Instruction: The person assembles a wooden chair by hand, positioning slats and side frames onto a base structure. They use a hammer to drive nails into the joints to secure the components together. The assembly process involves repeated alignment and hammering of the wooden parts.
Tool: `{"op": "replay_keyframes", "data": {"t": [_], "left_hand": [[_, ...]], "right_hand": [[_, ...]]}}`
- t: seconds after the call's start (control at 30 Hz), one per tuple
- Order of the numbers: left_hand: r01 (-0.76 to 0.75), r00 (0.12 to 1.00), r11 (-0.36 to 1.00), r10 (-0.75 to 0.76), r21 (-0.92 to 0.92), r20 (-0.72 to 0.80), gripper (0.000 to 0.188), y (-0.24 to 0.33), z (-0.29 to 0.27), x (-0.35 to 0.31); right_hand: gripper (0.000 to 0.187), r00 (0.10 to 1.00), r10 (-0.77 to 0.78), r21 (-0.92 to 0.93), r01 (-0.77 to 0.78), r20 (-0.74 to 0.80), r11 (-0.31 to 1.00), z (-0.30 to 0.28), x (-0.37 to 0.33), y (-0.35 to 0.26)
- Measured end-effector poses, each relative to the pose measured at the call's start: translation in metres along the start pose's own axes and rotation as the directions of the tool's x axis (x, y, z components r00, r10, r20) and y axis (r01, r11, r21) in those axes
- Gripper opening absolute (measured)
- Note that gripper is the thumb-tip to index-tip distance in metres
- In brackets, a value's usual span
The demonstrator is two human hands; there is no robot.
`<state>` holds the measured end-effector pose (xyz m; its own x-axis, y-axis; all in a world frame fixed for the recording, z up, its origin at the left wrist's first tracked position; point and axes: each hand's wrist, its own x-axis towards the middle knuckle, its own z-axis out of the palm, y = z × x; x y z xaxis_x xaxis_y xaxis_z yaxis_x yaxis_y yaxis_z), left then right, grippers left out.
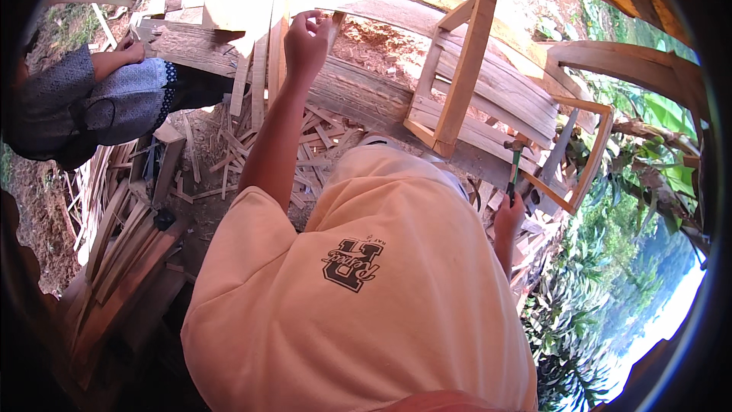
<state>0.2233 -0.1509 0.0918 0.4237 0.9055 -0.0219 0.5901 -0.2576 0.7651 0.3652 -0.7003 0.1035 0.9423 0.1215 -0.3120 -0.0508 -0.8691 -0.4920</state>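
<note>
My left hand (306, 44) is raised over the far side of the wooden workbench (362, 91), beside long pale boards (279, 38). Its fingers are curled together; whatever may be between them is too small to make out. Low on the right, my right hand (508, 220) grips a claw hammer (514, 168) by its green and black handle, head upward. Between the hands, a rectangular wooden frame (467, 69) stands upright on the bench. A second wooden frame (600, 149) is to the right of the hammer, and a handsaw (562, 143) lies by it.
Another person (99, 107) in patterned clothing sits at the left, a hand resting near the bench end. Wood offcuts (313, 141) litter the ground below the bench. Stacked planks (126, 259) lean at lower left. Leafy plants (579, 320) border the right side.
</note>
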Motion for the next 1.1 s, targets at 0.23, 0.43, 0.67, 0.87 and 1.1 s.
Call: {"op": "replay_keyframes", "data": {"t": [0.23,0.43,0.67,0.87,1.1], "left_hand": [[0.27,0.942,0.816,-0.334,0.511,0.037,0.063,-0.087,0.054,0.04],[0.197,0.957,0.713,-0.289,0.673,0.026,0.066,-0.099,0.068,0.05],[0.265,0.944,0.757,-0.329,0.597,-0.003,0.074,-0.115,0.074,0.065],[0.342,0.914,0.779,-0.405,0.526,0.005,0.08,-0.139,0.078,0.077],[0.359,0.858,0.869,-0.451,0.341,0.246,0.061,-0.135,0.053,0.087]], "right_hand": [[0.017,0.999,0.051,0.013,-0.051,-0.018,0.999,0.013,-0.017,0.011],[0.027,0.979,0.204,0.033,-0.204,0.015,0.978,0.016,-0.036,0.012],[0.033,0.971,0.238,0.006,-0.238,0.008,0.971,0.026,-0.05,0.025],[0.031,0.975,0.218,-0.007,-0.218,0.049,0.976,0.03,-0.047,0.024],[0.03,0.98,0.17,-0.013,-0.17,0.1,0.985,0.038,-0.036,0.027]]}}
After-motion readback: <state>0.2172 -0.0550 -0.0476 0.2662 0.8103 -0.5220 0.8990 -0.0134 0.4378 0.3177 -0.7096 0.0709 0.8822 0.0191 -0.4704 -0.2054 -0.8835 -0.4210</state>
